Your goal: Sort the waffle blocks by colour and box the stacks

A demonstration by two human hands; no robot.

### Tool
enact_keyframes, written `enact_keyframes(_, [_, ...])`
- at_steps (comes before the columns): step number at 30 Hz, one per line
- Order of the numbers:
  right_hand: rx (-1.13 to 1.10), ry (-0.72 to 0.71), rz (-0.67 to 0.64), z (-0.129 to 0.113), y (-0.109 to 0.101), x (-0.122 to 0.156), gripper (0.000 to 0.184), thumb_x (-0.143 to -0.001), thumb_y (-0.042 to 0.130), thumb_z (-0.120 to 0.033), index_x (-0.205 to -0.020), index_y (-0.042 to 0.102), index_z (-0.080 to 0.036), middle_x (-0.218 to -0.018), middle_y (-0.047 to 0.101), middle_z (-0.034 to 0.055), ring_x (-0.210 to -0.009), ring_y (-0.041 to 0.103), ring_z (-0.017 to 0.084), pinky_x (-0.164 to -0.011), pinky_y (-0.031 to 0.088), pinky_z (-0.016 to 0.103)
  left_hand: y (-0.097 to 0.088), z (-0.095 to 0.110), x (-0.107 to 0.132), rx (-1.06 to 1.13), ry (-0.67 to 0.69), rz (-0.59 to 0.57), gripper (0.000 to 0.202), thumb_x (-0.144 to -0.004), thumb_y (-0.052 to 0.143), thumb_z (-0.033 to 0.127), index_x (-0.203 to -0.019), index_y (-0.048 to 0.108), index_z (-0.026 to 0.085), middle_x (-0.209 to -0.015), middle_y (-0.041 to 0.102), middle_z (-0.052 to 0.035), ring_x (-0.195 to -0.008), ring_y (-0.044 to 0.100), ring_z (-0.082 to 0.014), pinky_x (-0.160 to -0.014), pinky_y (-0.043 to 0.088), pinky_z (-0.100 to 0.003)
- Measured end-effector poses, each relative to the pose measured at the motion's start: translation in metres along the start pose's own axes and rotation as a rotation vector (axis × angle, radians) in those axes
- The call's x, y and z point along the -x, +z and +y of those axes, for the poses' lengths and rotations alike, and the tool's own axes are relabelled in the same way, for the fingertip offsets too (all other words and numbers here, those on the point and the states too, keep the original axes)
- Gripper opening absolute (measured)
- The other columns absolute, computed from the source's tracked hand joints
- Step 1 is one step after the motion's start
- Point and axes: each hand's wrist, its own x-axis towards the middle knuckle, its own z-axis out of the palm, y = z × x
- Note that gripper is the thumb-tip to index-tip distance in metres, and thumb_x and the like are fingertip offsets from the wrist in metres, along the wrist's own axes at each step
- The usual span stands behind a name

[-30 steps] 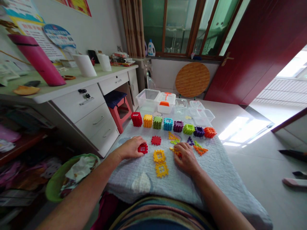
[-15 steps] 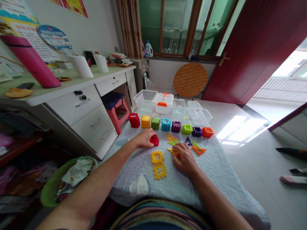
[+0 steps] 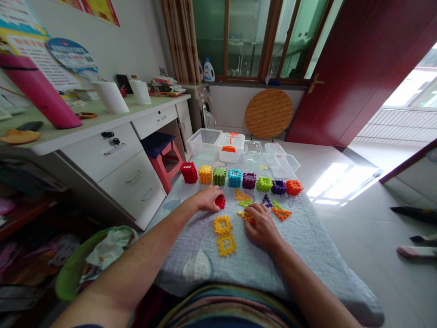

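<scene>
My left hand (image 3: 207,199) is closed around a red plastic interlocking piece (image 3: 221,202), gripping it from the left; the fingers hide part of it. Over to the right, my right hand (image 3: 262,223) rests on the cloth with loosely bent fingers over yellow and orange-red pieces (image 3: 246,217), mostly covered by the fingers. Between the hands and nearer to me lie two flat yellow square pieces, an upper one (image 3: 222,225) and a lower one (image 3: 226,245). Beyond the right hand are triangular pieces: orange-yellow (image 3: 243,195), purple (image 3: 266,201) and orange (image 3: 282,214).
Behind my hands runs a row of toothed stacks, from red (image 3: 189,172) at left to orange (image 3: 294,187) at right. Clear plastic boxes (image 3: 205,142) stand at the table's far end. A white desk (image 3: 112,155) and a red stool (image 3: 167,160) are on the left.
The red piece has turned slightly in my left hand, and its fingers now cover more of it. My right hand stays in place. The view has shifted a little.
</scene>
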Motion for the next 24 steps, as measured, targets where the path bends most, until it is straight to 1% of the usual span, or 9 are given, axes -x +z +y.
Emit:
enact_keyframes(7, [0.0,-0.007,-0.001,0.001,0.001,0.0,0.026,-0.079,0.056,-0.014,-0.103,0.063,-0.019,-0.105,0.062,0.0094,-0.099,0.052,0.024,-0.091,0.044,0.042,0.0,0.003,0.0,-0.036,0.009,0.026,0.038,-0.067,0.067,0.034,-0.102,0.068,0.017,-0.099,0.063,-0.0087,-0.089,0.06,-0.0237,-0.078,0.047,-0.031])
enact_keyframes(10, [0.001,-0.006,0.003,0.001,0.001,0.001,0.027,-0.079,0.056,-0.014,-0.105,0.062,-0.02,-0.105,0.062,0.0093,-0.1,0.052,0.025,-0.091,0.044,0.042,-0.003,0.001,0.006,-0.02,0.026,0.075,0.037,-0.067,0.069,0.034,-0.1,0.068,0.017,-0.099,0.064,-0.0083,-0.089,0.06,-0.0236,-0.08,0.048,-0.031])
enact_keyframes(12, [0.004,-0.003,0.005,0.001,0.0,0.001,0.027,-0.08,0.056,-0.014,-0.105,0.062,-0.02,-0.106,0.062,0.0093,-0.101,0.052,0.025,-0.09,0.044,0.042,-0.008,-0.004,0.013,-0.003,0.056,0.127,0.038,-0.067,0.069,0.031,-0.102,0.067,0.017,-0.1,0.063,-0.0082,-0.092,0.06,-0.0231,-0.084,0.047,-0.031])
enact_keyframes(15, [0.003,-0.005,0.01,0.0,0.0,0.001,0.026,-0.08,0.055,-0.014,-0.104,0.062,-0.02,-0.106,0.062,0.0094,-0.101,0.052,0.025,-0.09,0.044,0.042,-0.026,-0.017,0.023,-0.001,0.059,0.224,0.039,-0.068,0.068,0.027,-0.105,0.065,0.017,-0.104,0.062,-0.0082,-0.097,0.058,-0.023,-0.091,0.045,-0.032])
enact_keyframes(19, [0.002,-0.014,0.01,0.0,0.0,0.0,0.026,-0.08,0.056,-0.014,-0.104,0.062,-0.021,-0.105,0.062,0.0093,-0.099,0.052,0.025,-0.089,0.044,0.042,-0.061,-0.044,0.024,-0.05,-0.038,0.302,0.041,-0.068,0.069,0.03,-0.106,0.064,0.016,-0.106,0.061,-0.0082,-0.099,0.058,-0.0233,-0.092,0.045,-0.032])
enact_keyframes(21, [0.011,-0.011,0.011,0.001,0.001,0.001,0.026,-0.079,0.056,-0.014,-0.104,0.062,-0.021,-0.105,0.062,0.009,-0.099,0.053,0.025,-0.089,0.044,0.042,-0.078,-0.057,0.019,-0.076,-0.086,0.307,0.044,-0.067,0.069,0.03,-0.108,0.064,0.014,-0.107,0.061,-0.0088,-0.099,0.058,-0.0225,-0.091,0.045,-0.031])
enact_keyframes(24, [0.014,-0.009,0.013,0.002,0.002,0.001,0.027,-0.079,0.056,-0.014,-0.104,0.062,-0.021,-0.105,0.062,0.0087,-0.099,0.053,0.025,-0.09,0.043,0.041,-0.096,-0.072,0.006,-0.126,-0.128,0.241,0.042,-0.066,0.068,0.026,-0.107,0.065,0.014,-0.105,0.062,-0.0086,-0.097,0.058,-0.0218,-0.088,0.045,-0.029])
